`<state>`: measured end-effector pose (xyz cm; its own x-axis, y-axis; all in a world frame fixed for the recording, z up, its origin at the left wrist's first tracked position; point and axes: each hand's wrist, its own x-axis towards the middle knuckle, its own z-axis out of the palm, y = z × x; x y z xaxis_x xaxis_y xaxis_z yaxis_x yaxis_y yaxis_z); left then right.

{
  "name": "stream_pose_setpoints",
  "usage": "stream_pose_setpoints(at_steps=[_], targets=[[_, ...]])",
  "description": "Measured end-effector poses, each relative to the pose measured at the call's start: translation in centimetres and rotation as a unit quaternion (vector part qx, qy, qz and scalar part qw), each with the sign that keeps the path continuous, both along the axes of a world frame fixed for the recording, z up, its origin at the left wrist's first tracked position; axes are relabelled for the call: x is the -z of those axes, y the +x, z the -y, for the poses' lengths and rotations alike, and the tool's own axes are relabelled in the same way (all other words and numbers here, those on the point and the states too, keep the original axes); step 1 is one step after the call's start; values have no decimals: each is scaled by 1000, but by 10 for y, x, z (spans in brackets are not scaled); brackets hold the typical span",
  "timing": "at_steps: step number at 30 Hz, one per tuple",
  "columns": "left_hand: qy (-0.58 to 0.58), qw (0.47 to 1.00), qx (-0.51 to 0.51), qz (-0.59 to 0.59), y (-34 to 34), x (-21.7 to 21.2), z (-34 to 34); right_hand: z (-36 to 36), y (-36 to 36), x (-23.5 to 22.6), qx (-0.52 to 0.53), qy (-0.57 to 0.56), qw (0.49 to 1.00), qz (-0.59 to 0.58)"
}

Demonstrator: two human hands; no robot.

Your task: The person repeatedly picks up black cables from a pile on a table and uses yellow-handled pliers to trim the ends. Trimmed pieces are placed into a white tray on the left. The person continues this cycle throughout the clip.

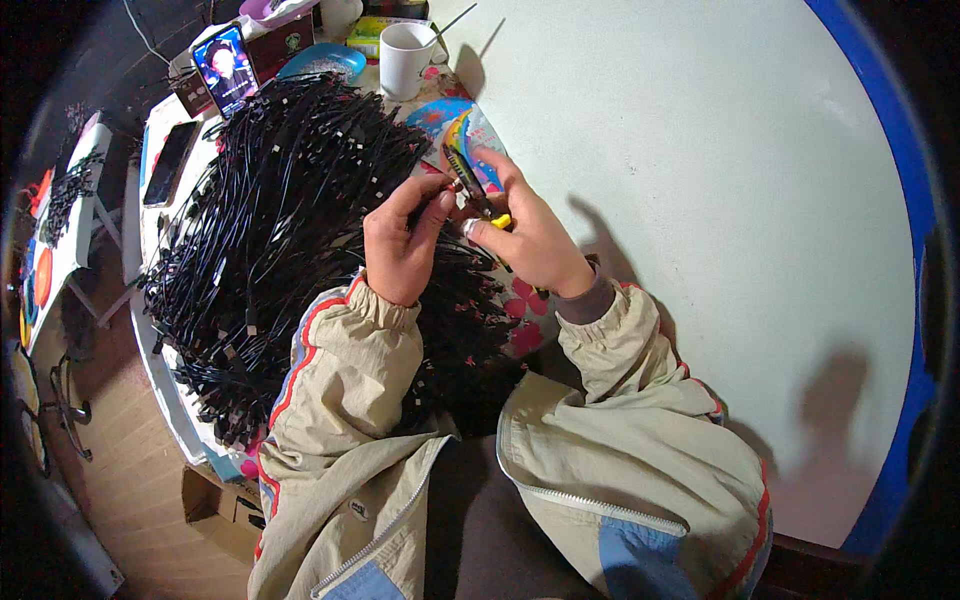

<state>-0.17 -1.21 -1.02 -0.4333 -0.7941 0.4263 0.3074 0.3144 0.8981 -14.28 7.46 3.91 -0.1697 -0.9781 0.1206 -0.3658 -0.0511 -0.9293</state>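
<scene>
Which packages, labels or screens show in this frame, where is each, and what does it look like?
Lit phone: propped upright at the table's far left end, rectangular, bright bluish picture on its screen.
Dark phone: flat at the table's left edge beside the black cable pile, slim black rectangle, screen off.
Yellow-green box: far end, left of the white mug, partly hidden.
Cardboard box: on the floor, brown.

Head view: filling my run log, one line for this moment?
left hand: pinches black cable end | right hand: holds yellow-handled tool | cable pile: on table, left
</scene>
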Motion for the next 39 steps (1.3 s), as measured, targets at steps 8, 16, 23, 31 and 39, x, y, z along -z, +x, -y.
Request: stream_pose_setpoints(at_steps=[8, 16, 23, 31, 39], targets=[[-99, 992, -46, 56, 4, -2, 0, -7, 1, -12, -4, 39, 995, -93], [-108, 992, -38, 61, 3, -4, 0, -7, -4, -11, -17, 20, 986, -165], [-67, 996, -23, 53, 4, -4, -2, -4, -6, 0, -19, 26, 981, -190], [-110, 989, -83, 56, 3, -10, -6, -6, -6, 8, -3, 71, 997, -17], [-249, 948, -182, 77, 1, -14, -9, -15, 0, 9, -23, 38, 998, -52]])
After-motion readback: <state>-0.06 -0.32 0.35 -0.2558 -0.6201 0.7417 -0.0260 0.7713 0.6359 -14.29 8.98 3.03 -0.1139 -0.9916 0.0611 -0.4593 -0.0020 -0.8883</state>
